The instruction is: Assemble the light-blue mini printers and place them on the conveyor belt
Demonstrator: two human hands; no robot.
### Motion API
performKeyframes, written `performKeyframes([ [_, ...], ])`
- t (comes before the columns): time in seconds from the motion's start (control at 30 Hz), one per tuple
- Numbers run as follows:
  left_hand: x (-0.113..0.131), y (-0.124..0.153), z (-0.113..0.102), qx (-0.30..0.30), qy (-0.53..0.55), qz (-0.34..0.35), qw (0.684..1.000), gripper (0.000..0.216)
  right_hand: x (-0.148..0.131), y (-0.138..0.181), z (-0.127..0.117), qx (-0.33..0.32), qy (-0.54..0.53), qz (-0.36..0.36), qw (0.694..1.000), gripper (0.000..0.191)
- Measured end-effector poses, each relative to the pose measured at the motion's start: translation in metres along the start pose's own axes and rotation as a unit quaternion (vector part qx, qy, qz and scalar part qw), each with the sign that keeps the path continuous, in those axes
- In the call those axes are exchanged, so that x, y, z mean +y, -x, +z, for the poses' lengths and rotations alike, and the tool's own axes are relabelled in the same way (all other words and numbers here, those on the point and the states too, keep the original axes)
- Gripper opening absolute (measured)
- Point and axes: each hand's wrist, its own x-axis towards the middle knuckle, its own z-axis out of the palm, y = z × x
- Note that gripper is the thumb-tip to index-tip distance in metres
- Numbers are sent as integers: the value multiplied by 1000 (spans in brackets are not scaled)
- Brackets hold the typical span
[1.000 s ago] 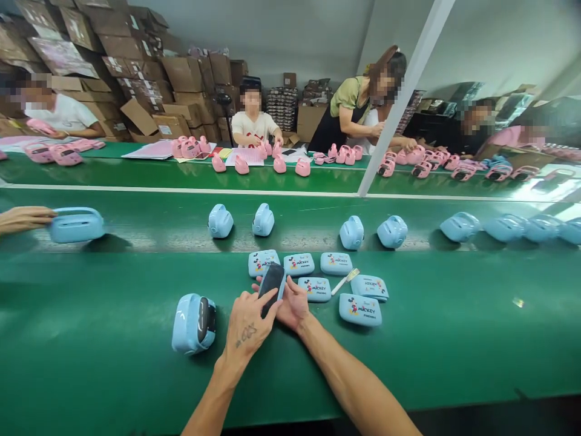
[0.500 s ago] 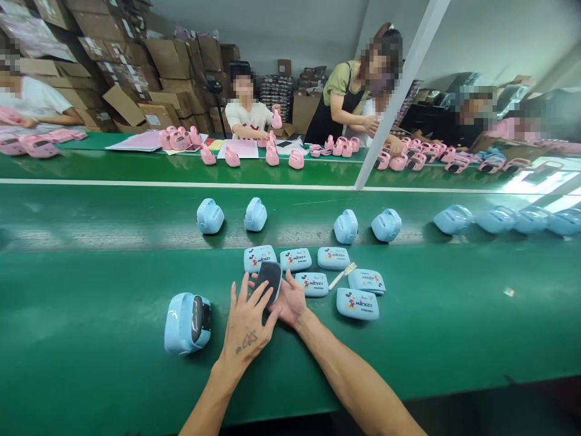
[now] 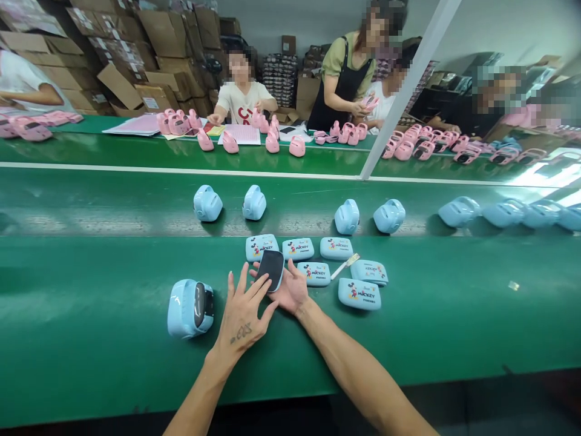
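Note:
A light-blue cover with a dark flat face (image 3: 271,266) lies tilted in my right hand (image 3: 293,292), whose palm and fingers support it from below and behind. Over the lower part of that dark face, my left hand (image 3: 245,315) rests its fingertips, fingers stretched and spread. Close beyond are several light-blue covers printed with a cartoon mouse, among them one behind the held piece (image 3: 262,244) and one at the right (image 3: 359,294). Between covers lies a white stick-like tool (image 3: 344,266). Left of my hands stands a light-blue rounded case with a dark front panel (image 3: 190,309).
Several light-blue cases, such as one at the middle right (image 3: 389,216), stand along the strip beyond the green table (image 3: 113,375). Pink cases (image 3: 297,146) line the far bench, where several people work. A white post (image 3: 408,91) rises there; cardboard boxes (image 3: 166,42) are stacked behind.
The view has tilted down slightly. The held cover's dark face now faces me more squarely, and my left fingers have slid lower on it. Across the bench, co-workers have shifted their arms.

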Motion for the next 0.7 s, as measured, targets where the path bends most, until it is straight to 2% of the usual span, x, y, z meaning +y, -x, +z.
performKeyframes([
  [0.2,3,-5,5,-21,26,14,999,46,-1,2,3,5,16,-1,1000,55],
  [0.4,2,2,1,29,18,-8,999,46,-2,1,0,1,0,-1,1000,57],
  [0.6,5,-3,5,9,27,-7,1000,44,0,2,0,11,6,-5,1000,59],
  [0.7,9,0,-1,35,62,-1,997,42,-1,2,0,9,8,-1,1000,59],
])
